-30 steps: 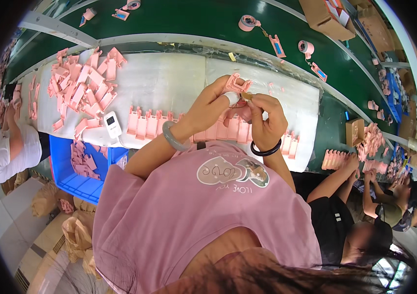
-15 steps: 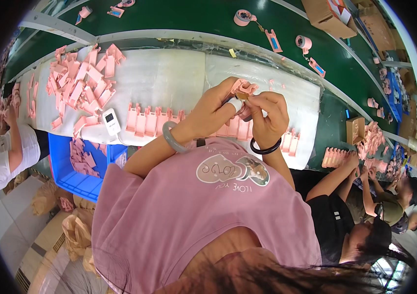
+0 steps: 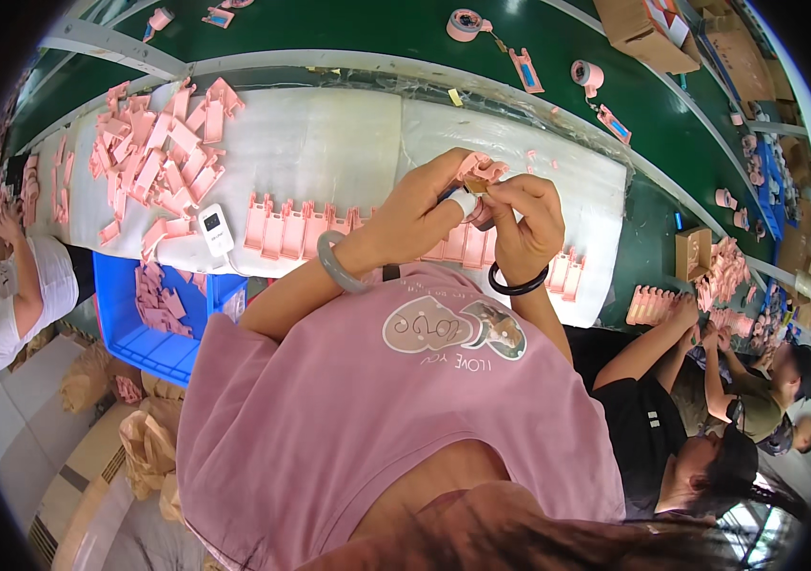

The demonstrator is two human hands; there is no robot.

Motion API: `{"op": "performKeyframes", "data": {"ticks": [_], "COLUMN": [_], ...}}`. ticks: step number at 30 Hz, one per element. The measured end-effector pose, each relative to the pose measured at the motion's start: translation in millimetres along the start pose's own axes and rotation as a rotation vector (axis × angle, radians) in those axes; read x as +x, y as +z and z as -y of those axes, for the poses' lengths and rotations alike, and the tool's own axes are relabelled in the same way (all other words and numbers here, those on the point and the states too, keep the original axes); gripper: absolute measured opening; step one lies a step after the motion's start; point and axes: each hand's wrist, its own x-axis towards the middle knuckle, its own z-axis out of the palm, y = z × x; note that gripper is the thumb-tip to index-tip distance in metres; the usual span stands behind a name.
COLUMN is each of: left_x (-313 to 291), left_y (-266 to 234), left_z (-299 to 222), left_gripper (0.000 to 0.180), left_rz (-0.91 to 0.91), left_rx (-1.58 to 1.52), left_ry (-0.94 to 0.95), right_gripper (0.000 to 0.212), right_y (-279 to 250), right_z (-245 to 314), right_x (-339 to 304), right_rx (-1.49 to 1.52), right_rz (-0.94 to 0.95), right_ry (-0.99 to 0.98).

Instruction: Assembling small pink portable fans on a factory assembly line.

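Note:
Between my two hands, above the padded white work surface (image 3: 329,124), is a pink plastic part (image 3: 484,168) with a small brownish-gold piece at its middle. My left hand (image 3: 429,205) has its fingers closed round the part, and a white wrap covers one fingertip. Thumb and fingers of my right hand (image 3: 527,217) pinch at the part's right side; what exactly they grip there is hidden. A row of pink plastic housings (image 3: 296,231) stands along the near edge, partly behind my wrists.
A heap of pink pieces (image 3: 153,157) lies at the left, near a white handheld device (image 3: 216,230). A blue bin (image 3: 153,347) with pink pieces stands below. Beyond a metal rail runs a green belt (image 3: 348,33) carrying pink assemblies. Co-workers (image 3: 653,409) sit at the right and left.
Both hands stay at nearly the same place. The pink part has turned slightly between them. Assemblies on the green belt have shifted a little to the left.

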Motion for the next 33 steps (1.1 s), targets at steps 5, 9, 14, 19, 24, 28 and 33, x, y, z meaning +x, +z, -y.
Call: {"op": "performKeyframes", "data": {"ticks": [5, 9, 14, 19, 24, 28, 33], "left_x": [0, -1, -6, -4, -5, -5, -7], "left_y": [0, 0, 3, 3, 3, 5, 4], "left_z": [2, -3, 5, 12, 8, 12, 6], "left_gripper": [0.057, 0.04, 0.035, 0.038, 0.039, 0.033, 0.029], "left_rz": [-0.012, -0.03, -0.062, -0.107, -0.114, -0.141, -0.159], "left_rx": [0.039, -0.018, 0.01, 0.161, 0.148, 0.149, 0.103], "left_ry": [0.032, -0.026, -0.009, 0.097, 0.044, 0.055, -0.059], "right_gripper": [0.018, 0.017, 0.016, 0.016, 0.015, 0.015, 0.014], "right_y": [2, 1, 1, -1, 1, 3, 11], "right_z": [-4, -8, -4, -7, -10, -8, -12], "right_x": [-2, 1, 4, 6, 2, -2, -7], "right_rx": [-0.014, -0.019, 0.07, 0.07, -0.02, 0.004, 0.019], "right_rz": [-0.017, 0.016, 0.047, 0.084, 0.05, 0.036, -0.006], "right_ry": [0.0, 0.007, 0.031, -0.001, -0.05, -0.005, 0.003]}}
